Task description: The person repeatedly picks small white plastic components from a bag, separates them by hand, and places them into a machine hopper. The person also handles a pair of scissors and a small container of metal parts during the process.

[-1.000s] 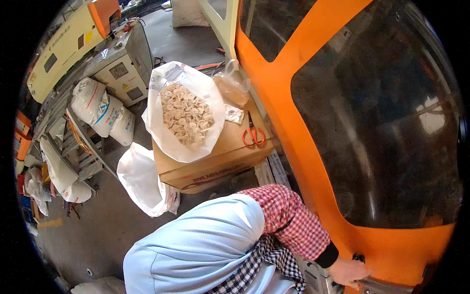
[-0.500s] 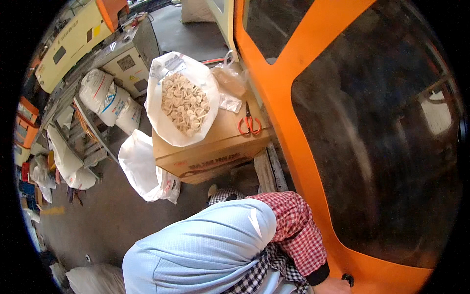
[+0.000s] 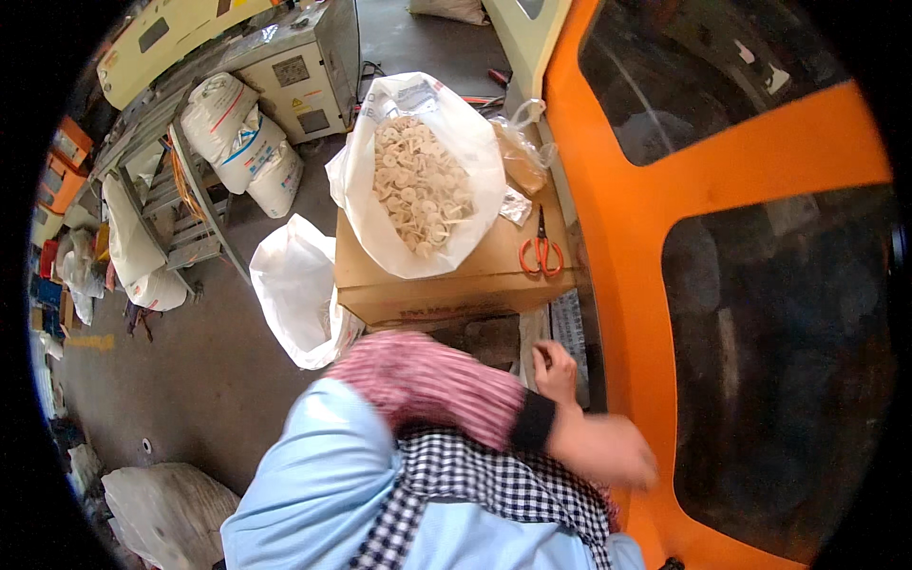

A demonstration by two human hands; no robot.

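Observation:
My left hand [image 3: 608, 451], below a red checked sleeve and black cuff, reaches across my body beside the orange machine door [image 3: 632, 332]. Motion smears its fingers, and I make out nothing in it. Just beyond it my right hand [image 3: 556, 370] is raised, its fingers curled in and nothing visible in them. The left hand and wrist partly cover the right forearm. Ahead, a cardboard box [image 3: 456, 293] bears an open white sack [image 3: 375, 233] of small pale disc-headed pieces [image 3: 418, 185]. Red-handled scissors [image 3: 541, 255] lie at its right, nearest my right hand.
A clear plastic bag [image 3: 527, 161] with brown contents lies behind the scissors. Left of the box stands another open white sack [image 3: 290, 294]. Farther left are full sacks [image 3: 228, 128] and a metal step frame [image 3: 195, 249]. The orange door with dark windows borders my right.
My left hand has left the black handle area low on the orange door and moved up and leftward. My right hand has come into view. The view has shifted, too.

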